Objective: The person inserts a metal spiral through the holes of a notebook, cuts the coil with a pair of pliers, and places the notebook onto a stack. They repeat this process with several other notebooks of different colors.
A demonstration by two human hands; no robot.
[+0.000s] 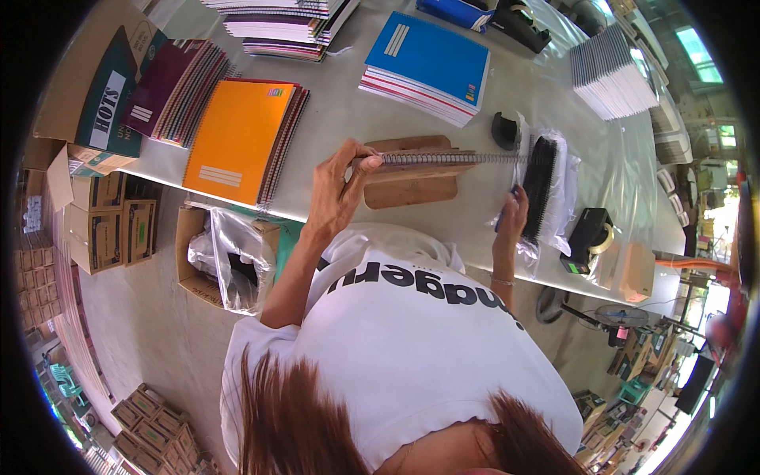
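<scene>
In mid-frame, our left hand (339, 188) pinches a long coil (497, 158) near a wooden board (412, 192); right of centre, our right hand (513, 214) grips a blue thing (516, 190).

Matt wood, that board (412, 195) just right of the left hand (339, 180); the coil (495, 158) pinched there might be metal; glossy, crinkled plastic film (561, 198) beside the right hand (512, 215)
</scene>
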